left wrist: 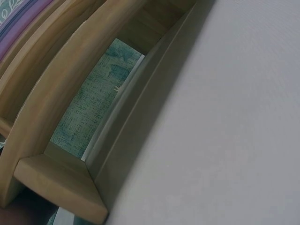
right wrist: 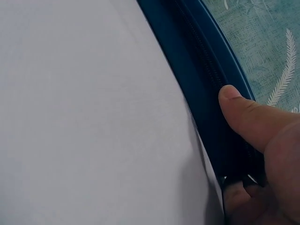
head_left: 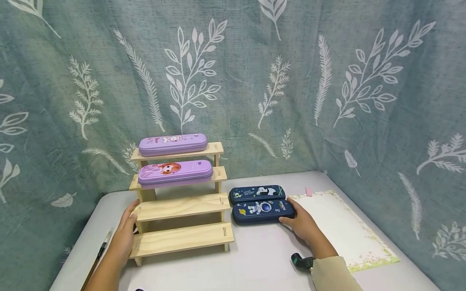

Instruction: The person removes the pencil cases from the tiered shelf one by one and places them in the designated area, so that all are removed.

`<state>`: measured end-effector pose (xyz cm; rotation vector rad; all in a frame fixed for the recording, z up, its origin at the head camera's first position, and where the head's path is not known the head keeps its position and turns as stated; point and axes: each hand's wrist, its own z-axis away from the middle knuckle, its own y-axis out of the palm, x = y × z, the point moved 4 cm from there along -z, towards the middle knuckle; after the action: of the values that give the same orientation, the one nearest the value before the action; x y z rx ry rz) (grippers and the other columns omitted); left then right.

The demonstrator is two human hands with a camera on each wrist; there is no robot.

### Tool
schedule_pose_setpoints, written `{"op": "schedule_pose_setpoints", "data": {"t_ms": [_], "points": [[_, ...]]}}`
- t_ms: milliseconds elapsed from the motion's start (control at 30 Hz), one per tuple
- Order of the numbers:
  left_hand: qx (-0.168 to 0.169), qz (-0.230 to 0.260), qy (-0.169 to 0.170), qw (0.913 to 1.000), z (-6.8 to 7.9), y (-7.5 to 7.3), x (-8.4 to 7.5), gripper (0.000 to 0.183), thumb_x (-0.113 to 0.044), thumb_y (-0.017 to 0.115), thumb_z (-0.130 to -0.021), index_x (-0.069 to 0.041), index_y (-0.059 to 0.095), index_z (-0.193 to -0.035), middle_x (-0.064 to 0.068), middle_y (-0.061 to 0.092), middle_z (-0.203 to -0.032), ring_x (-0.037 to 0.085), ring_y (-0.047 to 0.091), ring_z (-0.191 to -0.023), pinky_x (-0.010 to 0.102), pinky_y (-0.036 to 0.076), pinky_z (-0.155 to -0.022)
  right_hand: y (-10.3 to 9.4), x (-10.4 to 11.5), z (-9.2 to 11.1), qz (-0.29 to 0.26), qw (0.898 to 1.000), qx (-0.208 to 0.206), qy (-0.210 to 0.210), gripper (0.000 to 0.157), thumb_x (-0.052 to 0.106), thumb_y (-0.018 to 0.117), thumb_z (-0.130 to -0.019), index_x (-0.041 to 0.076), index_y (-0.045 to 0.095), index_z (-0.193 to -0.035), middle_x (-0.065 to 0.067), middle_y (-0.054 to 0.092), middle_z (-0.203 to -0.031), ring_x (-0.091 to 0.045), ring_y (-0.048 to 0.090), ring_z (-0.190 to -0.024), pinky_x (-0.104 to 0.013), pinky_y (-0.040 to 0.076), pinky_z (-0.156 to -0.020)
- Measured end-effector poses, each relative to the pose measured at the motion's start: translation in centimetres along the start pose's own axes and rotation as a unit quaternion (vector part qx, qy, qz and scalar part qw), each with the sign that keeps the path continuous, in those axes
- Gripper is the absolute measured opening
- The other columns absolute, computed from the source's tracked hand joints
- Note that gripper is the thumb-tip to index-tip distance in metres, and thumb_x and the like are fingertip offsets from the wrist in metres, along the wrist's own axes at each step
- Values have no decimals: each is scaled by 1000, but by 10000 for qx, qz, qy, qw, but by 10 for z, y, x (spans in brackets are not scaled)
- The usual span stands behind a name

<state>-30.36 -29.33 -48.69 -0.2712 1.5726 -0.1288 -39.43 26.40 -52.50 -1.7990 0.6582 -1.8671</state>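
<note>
A stepped wooden stand (head_left: 182, 238) rises on the table at centre-left. My left hand (head_left: 125, 230) holds its left end beside the lower tiers; some fingers are hidden behind the wood. On the two upper tiers lie a lilac pencil case (head_left: 172, 144) and a pink-purple pencil case with a girl's picture (head_left: 176, 171). Right of the stand, my right hand (head_left: 303, 222) grips the right end of a navy astronaut pencil case (head_left: 262, 212), its thumb on the zipped front side. Directly behind it lies a navy panda pencil case (head_left: 256, 193).
A sheet with a floral border (head_left: 338, 226) lies on the right of the white table (head_left: 262, 258), with a small pink piece (head_left: 308, 192) at its far edge. A brush (head_left: 98, 256) lies on the left. Patterned green cloth (head_left: 233, 81) hangs behind.
</note>
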Motion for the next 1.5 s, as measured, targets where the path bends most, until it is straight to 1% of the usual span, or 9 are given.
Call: {"op": "schedule_pose_setpoints", "data": {"t_ms": [200,400,600,833,967,1100,1200,1367,1500], "points": [[-3,49,-28,10000,0,2,-1,55,-35,11,-115,-33,3,-170,10,-3,-177,40,-7,-162,70,-1,-126,-2,-2,2,-3,9997,-106,231,100,37,82,-92,16,21,-169,-24,27,-170,-48,24,-156,-64,22,-126],[-60,25,-49,10000,-1,1,-1,55,-36,10,-115,-35,3,-170,9,-1,-177,39,-5,-162,70,-1,-126,-2,-2,4,-121,9997,-139,133,99,38,82,-92,13,23,-168,-23,30,-169,-44,29,-156,-56,29,-125],[-120,35,-15,9999,1,1,-4,55,-35,12,-115,-31,6,-170,10,0,-177,39,-4,-162,69,-1,-127,-3,-1,8,-472,9988,-120,29,98,32,83,-92,8,24,-167,-23,34,-167,-37,36,-154,-47,35,-124],[-120,27,-27,9999,2,2,-3,55,-36,12,-115,-31,6,-170,9,-1,-177,39,-4,-162,70,-1,-126,-4,-1,15,-943,9955,-41,73,98,29,82,-93,2,22,-166,-25,26,-170,-38,30,-157,-44,33,-124],[-129,-35,52,9999,2,1,-2,55,-36,13,-116,-30,7,-170,10,-1,-177,40,-5,-162,70,-1,-126,-2,3,20,-918,9957,-70,86,95,30,80,-94,2,24,-165,-26,22,-171,-41,27,-157,-48,30,-126],[-110,-47,43,9999,0,0,1,55,-38,12,-115,-32,6,-170,9,-3,-177,41,-6,-162,71,-2,-125,-1,6,27,-610,9978,-197,155,95,38,79,-94,8,25,-166,-27,19,-171,-49,28,-155,-58,28,-125],[-116,-64,30,9999,0,-1,2,55,-37,12,-115,-33,6,-170,8,-3,-177,41,-7,-162,72,-2,-125,1,8,31,-458,9984,-258,194,94,42,78,-94,13,26,-166,-28,18,-171,-52,29,-153,-62,28,-124],[-58,-62,16,10000,-2,1,3,55,-36,13,-115,-34,6,-170,9,-2,-177,41,-6,-162,71,-2,-125,3,14,36,-278,9989,-349,151,91,40,78,-94,15,27,-166,-28,20,-171,-52,27,-153,-63,28,-123],[-75,-127,-15,9999,-1,-2,2,55,-37,11,-115,-35,4,-170,9,-3,-177,42,-7,-162,73,-2,-124,7,25,37,-98,9988,-470,-27,90,37,78,-94,12,28,-165,-26,22,-171,-50,21,-156,-66,22,-125]]}}
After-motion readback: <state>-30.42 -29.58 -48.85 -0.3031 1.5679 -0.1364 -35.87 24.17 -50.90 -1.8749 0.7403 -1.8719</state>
